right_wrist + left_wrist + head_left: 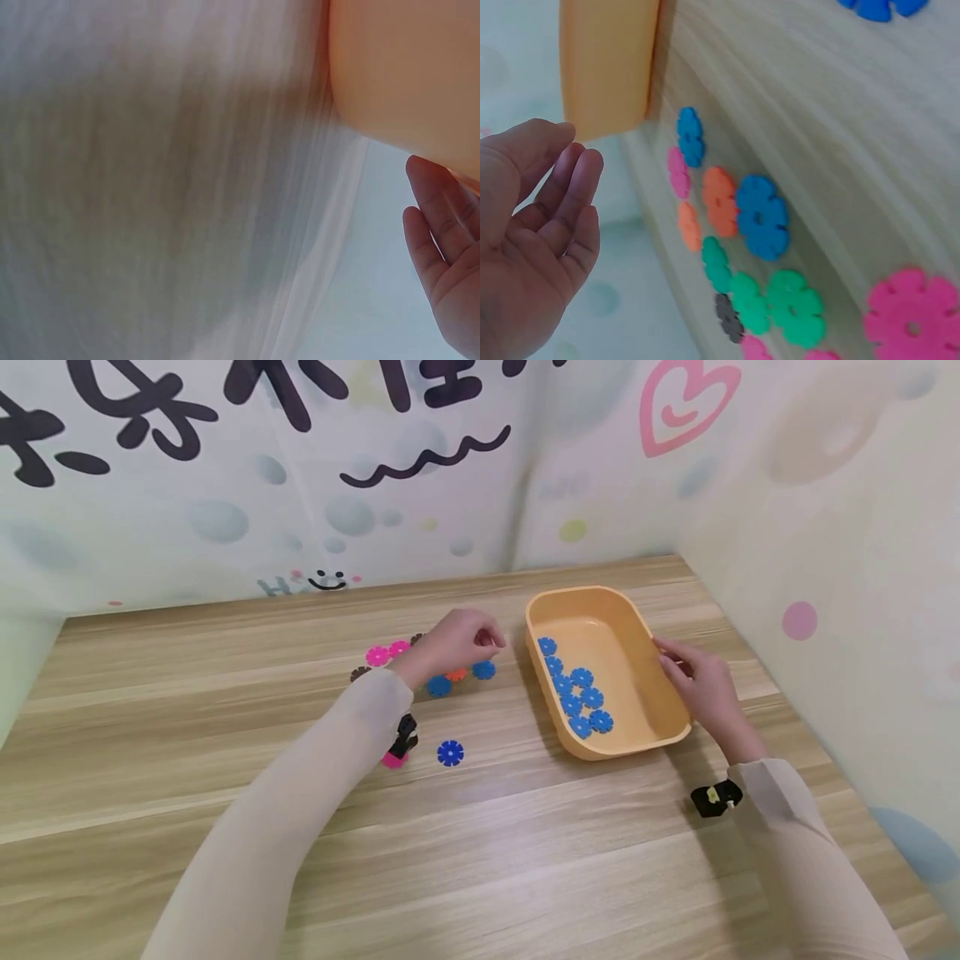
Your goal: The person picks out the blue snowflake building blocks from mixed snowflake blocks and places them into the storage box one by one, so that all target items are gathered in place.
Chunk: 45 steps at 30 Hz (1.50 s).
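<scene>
My left hand [461,639] hovers over the scattered flower-shaped plastic discs, left of a yellow-orange plastic basin [592,754]. Its fingers are loosely bent, and the left wrist view shows nothing between thumb and fingertips. Beneath and beside this hand lie a blue disc [483,670], an orange disc [720,202], a green disc [796,307] and several others. At the basin's right rim, my right hand [705,689] holds the edge between thumb and fingers. Inside the basin, several blue discs [572,704] cluster along the left side.
A dark blue disc [451,753] lies apart on the wooden table [487,860], with a pink disc [395,760] partly hidden by the left wrist camera. More pink discs [378,656] lie farther back. A printed wall covering [450,527] borders the table behind and to the right.
</scene>
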Each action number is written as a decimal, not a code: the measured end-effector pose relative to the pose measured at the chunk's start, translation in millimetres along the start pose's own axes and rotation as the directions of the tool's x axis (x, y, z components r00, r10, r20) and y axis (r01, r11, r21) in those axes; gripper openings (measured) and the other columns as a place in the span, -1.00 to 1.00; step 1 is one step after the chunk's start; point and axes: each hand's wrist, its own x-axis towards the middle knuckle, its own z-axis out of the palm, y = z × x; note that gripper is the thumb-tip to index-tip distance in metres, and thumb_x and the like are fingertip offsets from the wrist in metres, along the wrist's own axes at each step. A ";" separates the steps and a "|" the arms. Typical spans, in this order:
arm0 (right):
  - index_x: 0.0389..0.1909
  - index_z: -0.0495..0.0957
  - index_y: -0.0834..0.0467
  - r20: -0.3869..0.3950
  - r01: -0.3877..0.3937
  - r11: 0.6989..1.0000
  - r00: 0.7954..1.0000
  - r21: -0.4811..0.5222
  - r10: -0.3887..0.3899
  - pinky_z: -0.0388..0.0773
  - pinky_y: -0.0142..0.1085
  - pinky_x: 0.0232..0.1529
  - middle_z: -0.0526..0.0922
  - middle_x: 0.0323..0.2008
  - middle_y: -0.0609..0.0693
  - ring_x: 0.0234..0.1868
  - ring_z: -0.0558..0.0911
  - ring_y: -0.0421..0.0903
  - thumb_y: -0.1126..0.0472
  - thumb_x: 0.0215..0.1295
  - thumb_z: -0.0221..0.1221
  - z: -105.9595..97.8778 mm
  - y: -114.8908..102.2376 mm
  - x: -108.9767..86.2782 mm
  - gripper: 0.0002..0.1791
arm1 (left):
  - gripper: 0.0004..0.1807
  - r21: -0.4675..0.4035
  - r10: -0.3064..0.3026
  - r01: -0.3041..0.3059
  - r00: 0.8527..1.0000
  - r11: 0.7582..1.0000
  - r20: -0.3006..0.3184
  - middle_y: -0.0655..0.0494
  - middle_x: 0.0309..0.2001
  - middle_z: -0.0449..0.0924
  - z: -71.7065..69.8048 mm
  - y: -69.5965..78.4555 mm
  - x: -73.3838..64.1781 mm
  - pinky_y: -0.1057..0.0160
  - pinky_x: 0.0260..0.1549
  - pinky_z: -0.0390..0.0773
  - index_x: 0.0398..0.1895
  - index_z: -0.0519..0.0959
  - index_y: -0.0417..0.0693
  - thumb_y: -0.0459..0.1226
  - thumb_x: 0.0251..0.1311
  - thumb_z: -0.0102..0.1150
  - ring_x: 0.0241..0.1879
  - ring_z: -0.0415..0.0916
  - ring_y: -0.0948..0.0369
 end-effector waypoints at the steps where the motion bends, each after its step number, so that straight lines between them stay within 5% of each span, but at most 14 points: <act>1: 0.07 0.48 0.31 -0.003 0.002 1.000 1.000 -0.003 -0.002 0.35 -0.69 -0.43 0.58 -0.16 0.31 -0.40 0.39 -0.55 0.32 0.31 0.04 0.1 0.4 0.1 -0.67 | -0.83 -0.011 -0.016 0.016 1.000 1.000 0.004 0.02 -0.26 0.55 0.5 -3.8 -0.6 0.32 -0.20 0.46 -0.20 0.59 -0.25 -0.39 0.18 0.09 -0.26 0.43 0.16; 9: 0.09 0.46 0.31 0.019 -0.010 1.000 1.000 -0.007 0.010 0.36 -0.68 -0.42 0.57 -0.14 0.31 -0.37 0.41 -0.49 0.30 0.33 0.02 0.1 -0.3 -0.1 -0.66 | -0.79 -0.050 -0.148 0.153 0.985 0.987 0.089 0.00 -0.21 0.52 7.0 -24.9 -4.2 0.28 -0.14 0.44 -0.15 0.57 -0.23 -0.39 0.14 0.16 -0.19 0.39 0.14; 16: 0.10 0.46 0.29 0.017 -0.024 0.999 1.000 -0.022 0.024 0.35 -0.68 -0.42 0.57 -0.13 0.31 -0.36 0.43 -0.41 0.29 0.34 0.01 -1.2 -2.2 -0.7 -0.66 | -0.70 -0.021 -0.108 0.111 0.989 0.994 0.099 -0.03 -0.19 0.49 12.9 -33.1 0.7 0.27 -0.13 0.43 -0.13 0.55 -0.24 -0.37 0.02 0.28 -0.18 0.38 0.13; 23: 0.09 0.46 0.31 0.009 -0.012 1.000 1.000 -0.005 0.012 0.34 -0.71 -0.41 0.57 -0.12 0.32 -0.27 0.54 -0.01 0.30 0.33 0.03 -0.5 -3.7 -0.5 -0.66 | -0.65 0.023 -0.126 0.124 0.987 0.992 0.101 -0.04 -0.20 0.43 16.9 -34.0 2.2 0.27 -0.17 0.41 -0.09 0.54 -0.23 -0.34 0.02 0.30 -0.20 0.32 0.13; 29: 0.09 0.46 0.30 0.005 -0.010 1.000 1.000 -0.002 0.010 0.34 -0.71 -0.41 0.57 -0.13 0.32 -0.31 0.51 -0.16 0.29 0.32 0.03 -1.3 -4.3 -0.8 -0.65 | -0.67 0.041 -0.145 0.142 0.984 0.989 0.103 -0.02 -0.25 0.42 17.7 -35.7 5.2 0.29 -0.23 0.40 -0.10 0.55 -0.20 -0.33 0.02 0.30 -0.25 0.31 0.14; 36: 0.09 0.46 0.31 0.003 -0.016 1.000 1.000 -0.010 0.016 0.34 -0.70 -0.42 0.57 -0.14 0.32 -0.29 0.54 -0.01 0.30 0.33 0.02 -0.2 -1.1 -0.2 -0.66 | -0.65 0.069 -0.153 0.145 0.979 0.987 0.135 -0.02 -0.33 0.41 16.5 -33.4 9.5 0.31 -0.31 0.38 -0.10 0.53 -0.21 -0.33 0.00 0.32 -0.32 0.31 0.15; 45: 0.09 0.47 0.29 0.003 -0.012 1.000 1.000 -0.007 0.012 0.35 -0.69 -0.40 0.57 -0.12 0.29 -0.35 0.42 -0.45 0.29 0.33 0.03 -0.3 0.0 -0.2 -0.66 | -0.64 0.108 -0.162 0.145 0.972 0.983 0.169 -0.01 -0.36 0.39 14.1 -28.9 11.3 0.31 -0.32 0.36 -0.10 0.51 -0.23 -0.35 0.00 0.32 -0.35 0.30 0.15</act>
